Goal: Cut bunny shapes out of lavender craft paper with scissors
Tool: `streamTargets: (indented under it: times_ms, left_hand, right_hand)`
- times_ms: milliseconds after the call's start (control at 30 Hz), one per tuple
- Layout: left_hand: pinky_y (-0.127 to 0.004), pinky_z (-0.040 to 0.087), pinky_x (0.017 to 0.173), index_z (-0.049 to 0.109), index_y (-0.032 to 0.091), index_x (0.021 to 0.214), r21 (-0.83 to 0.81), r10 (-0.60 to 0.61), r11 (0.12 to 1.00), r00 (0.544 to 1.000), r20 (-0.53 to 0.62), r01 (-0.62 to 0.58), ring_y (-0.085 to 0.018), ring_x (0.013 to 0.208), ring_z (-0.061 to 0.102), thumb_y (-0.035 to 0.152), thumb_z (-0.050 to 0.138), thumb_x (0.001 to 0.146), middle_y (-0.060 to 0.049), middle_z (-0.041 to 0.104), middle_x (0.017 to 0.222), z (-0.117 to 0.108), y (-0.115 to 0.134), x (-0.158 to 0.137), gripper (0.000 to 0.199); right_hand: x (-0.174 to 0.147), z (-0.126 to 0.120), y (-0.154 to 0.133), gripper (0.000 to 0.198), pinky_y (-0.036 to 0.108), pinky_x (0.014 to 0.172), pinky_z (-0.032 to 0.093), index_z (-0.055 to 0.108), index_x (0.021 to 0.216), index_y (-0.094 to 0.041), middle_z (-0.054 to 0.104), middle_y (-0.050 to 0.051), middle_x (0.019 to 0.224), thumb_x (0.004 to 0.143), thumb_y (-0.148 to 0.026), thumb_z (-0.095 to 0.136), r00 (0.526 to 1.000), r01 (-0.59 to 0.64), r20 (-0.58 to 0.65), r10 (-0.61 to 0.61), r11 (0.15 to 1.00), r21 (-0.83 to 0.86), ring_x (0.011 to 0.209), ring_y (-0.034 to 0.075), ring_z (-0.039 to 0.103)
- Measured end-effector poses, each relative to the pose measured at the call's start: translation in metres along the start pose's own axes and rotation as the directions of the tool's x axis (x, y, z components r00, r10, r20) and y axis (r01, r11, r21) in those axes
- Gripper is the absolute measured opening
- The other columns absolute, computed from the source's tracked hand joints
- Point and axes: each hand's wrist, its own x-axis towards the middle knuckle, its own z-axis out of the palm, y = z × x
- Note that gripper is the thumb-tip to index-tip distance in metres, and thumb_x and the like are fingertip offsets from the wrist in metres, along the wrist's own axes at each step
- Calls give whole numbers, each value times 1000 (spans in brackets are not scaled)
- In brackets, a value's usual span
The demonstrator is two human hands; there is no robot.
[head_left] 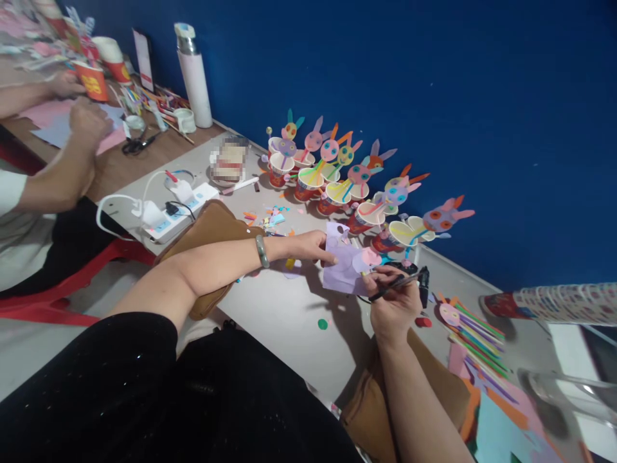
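The purple paper [341, 275] is a flat, thin sheet, light purple and a bit see-through looking, with straight sides at the bottom. Near its top there is a small round dark spot, which may be a hole; I cannot tell. It is held up just over the grey surface [282, 328], in front of the row of cups. The left grip [311, 247] is pinched closed on its left edge, thumb on top. A smooth, hard, grey-green bangle [261, 251] goes round that wrist.

The right grip [396, 301] is curled closed around a thin dark tool [385, 287]. It is too small and blurry to tell what kind. Just by those fingers is a pink paper piece [371, 256], curvy at the edge, against the purple sheet.

Behind are red paper cups [308, 185] with pale insides. Flat paper bunny heads [438, 220] stand at them, with long pointy ears and big round eyes, in pink, purple, orange and yellow. A little green circle [322, 324] lies on the surface nearer the body. To the right are long, skinny, bright strips [482, 334], and a tall stack of cups [559, 302] lying on its side.
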Motion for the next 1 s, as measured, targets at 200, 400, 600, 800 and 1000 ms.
streamTargets:
  times_ms: [200, 400, 600, 800, 1000]
  left_hand:
    - [-21, 45, 59, 68, 10, 70, -57, 20, 998, 991, 133, -12, -8, 59, 58, 15, 72, 74, 0, 63, 61, -1, 1, -2, 7]
    - [-20, 43, 60, 64, 11, 69, -79, 124, 989, 992, -26, -126, -6, 60, 56, 14, 66, 75, 1, 63, 64, -1, 0, -1, 8]
    - [-22, 42, 62, 60, 10, 69, -58, 174, 979, 955, -242, -193, -7, 63, 53, 18, 64, 78, 0, 60, 66, -6, -4, 1, 12]
    - [-20, 40, 60, 61, 11, 79, -245, 124, 949, 951, -284, -197, -6, 61, 52, 19, 69, 72, 2, 60, 68, -7, 6, -1, 14]
    - [-19, 40, 53, 54, 15, 71, -523, 61, 843, 989, -134, -123, -6, 54, 52, 17, 70, 63, 5, 56, 61, -11, 12, -6, 18]
  right_hand:
    - [1, 1, 3, 33, 39, 78, 58, 49, 80, -22, 64, 3, 95, 73, -28, 81, 999, -40, -8, 40, 999, 36, 75, 14, 65]
    - [3, 0, 3, 25, 44, 93, 50, 50, 78, -22, 65, 5, 98, 76, -27, 74, 996, 18, -82, -20, 1000, -16, 95, 21, 65]
    - [-1, -2, -3, 22, 40, 87, 50, 51, 76, -22, 67, 6, 96, 78, -33, 69, 999, -34, 2, 34, 996, -89, 95, 23, 65]
    - [-1, -5, 2, 25, 36, 85, 48, 56, 80, -19, 67, 6, 93, 85, -41, 67, 999, -39, -40, 36, 996, -75, 89, 20, 63]
    - [-1, -8, 12, 33, 30, 68, 46, 66, 88, -18, 63, 3, 80, 92, -50, 58, 974, -226, 21, 226, 974, 6, 70, 16, 59]
